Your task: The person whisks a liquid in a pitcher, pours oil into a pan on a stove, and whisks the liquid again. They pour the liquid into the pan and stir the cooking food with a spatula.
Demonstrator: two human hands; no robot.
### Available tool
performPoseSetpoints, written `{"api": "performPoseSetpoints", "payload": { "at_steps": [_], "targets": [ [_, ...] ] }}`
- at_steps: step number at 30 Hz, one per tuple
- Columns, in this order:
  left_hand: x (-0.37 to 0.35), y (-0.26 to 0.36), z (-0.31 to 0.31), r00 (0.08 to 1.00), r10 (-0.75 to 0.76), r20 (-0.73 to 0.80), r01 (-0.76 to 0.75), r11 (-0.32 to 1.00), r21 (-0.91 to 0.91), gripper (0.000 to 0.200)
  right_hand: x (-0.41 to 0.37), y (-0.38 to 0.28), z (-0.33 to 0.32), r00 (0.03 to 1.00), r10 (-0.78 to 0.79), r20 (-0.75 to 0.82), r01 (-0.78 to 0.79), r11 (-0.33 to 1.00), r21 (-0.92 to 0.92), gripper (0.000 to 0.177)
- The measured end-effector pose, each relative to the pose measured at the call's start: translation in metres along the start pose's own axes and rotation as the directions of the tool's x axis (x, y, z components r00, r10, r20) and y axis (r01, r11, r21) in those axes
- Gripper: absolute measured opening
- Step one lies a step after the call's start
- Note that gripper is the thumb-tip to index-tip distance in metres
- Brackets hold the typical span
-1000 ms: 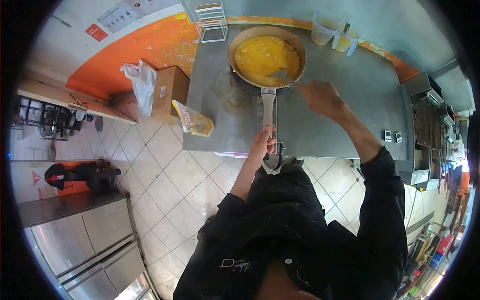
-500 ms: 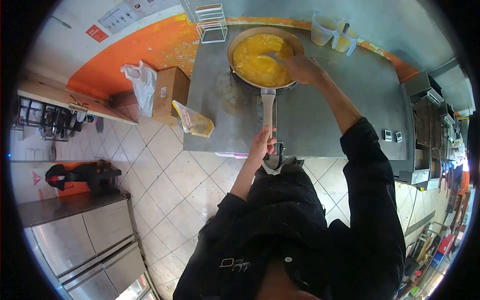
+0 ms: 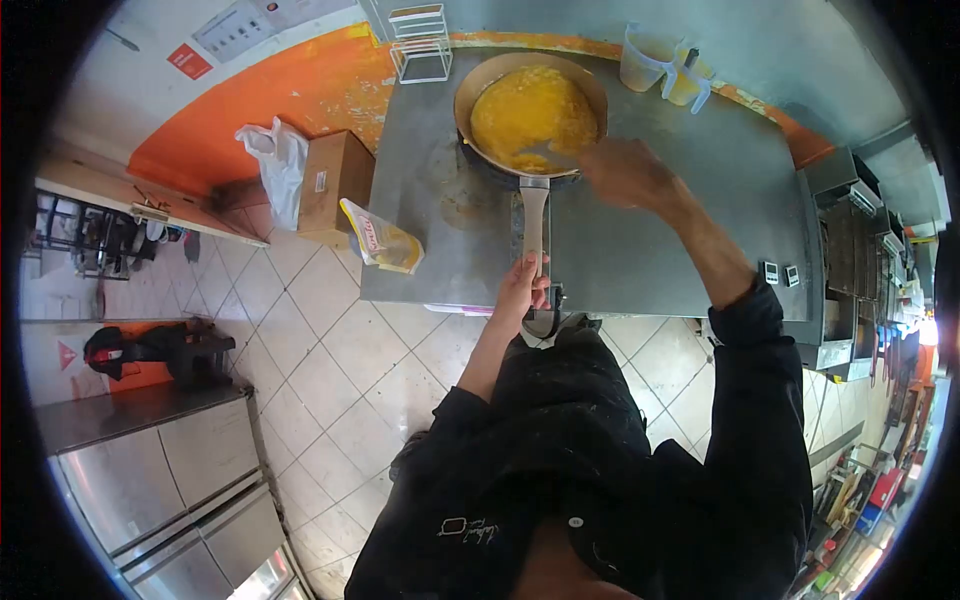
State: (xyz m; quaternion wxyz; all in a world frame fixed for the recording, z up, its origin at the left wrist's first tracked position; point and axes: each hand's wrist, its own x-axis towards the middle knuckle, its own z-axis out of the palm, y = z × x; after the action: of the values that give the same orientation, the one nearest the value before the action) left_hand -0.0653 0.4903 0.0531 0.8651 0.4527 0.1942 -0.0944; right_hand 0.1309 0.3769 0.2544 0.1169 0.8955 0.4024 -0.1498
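Observation:
A frying pan full of yellow beaten egg sits at the far side of a steel worktop. My left hand grips the end of the pan's long handle at the worktop's near edge. My right hand is just right of the pan's near rim and holds a spatula whose blade lies in the egg at the near side of the pan.
Two plastic jugs stand behind the pan at the right, a wire rack at the left. A yellow packet, a cardboard box and a white bag lie left of the worktop. Steel cabinets stand at lower left.
My right hand has drawn back from over the far right of the pan toward me, pulling the spatula to the pan's near rim. The left hand has stayed on the handle.

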Motion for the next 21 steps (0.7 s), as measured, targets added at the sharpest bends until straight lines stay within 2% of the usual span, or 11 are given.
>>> {"api": "performPoseSetpoints", "payload": {
  "at_steps": [5, 7, 10, 13, 20, 21],
  "targets": [
    [0.001, -0.001, -0.002, 1.000, 0.003, 0.029, -0.003, 1.000, -0.004, 0.047, -0.031, 0.023, -0.018, 0.988, 0.054, -0.144, -0.057, 0.998, -0.018, 0.019],
    [-0.001, 0.000, -0.001, 1.000, 0.001, 0.011, -0.001, 1.000, 0.002, 0.050, -0.053, 0.016, -0.039, 0.980, 0.074, -0.183, -0.063, 0.996, 0.066, 0.019],
    [-0.001, -0.001, 0.000, 1.000, -0.001, -0.003, 0.001, 1.000, 0.002, 0.052, -0.062, 0.014, -0.037, 0.984, 0.107, -0.143, -0.108, 0.994, 0.001, 0.018],
    [-0.001, 0.001, 0.000, 1.000, 0.002, 0.012, -0.002, 1.000, 0.002, 0.050, -0.064, 0.010, -0.029, 0.992, 0.087, -0.096, -0.085, 0.996, 0.021, 0.018],
    [-0.002, 0.003, 0.000, 0.999, -0.027, 0.025, 0.027, 1.000, 0.004, 0.049, -0.033, 0.001, -0.003, 0.987, 0.101, -0.129, -0.090, 0.992, 0.084, 0.016],
    [-0.002, 0.004, 0.001, 0.999, -0.028, 0.024, 0.028, 1.000, 0.004, 0.049, -0.031, -0.005, -0.005, 0.979, 0.103, -0.178, -0.085, 0.991, 0.107, 0.016]
  ]
}}
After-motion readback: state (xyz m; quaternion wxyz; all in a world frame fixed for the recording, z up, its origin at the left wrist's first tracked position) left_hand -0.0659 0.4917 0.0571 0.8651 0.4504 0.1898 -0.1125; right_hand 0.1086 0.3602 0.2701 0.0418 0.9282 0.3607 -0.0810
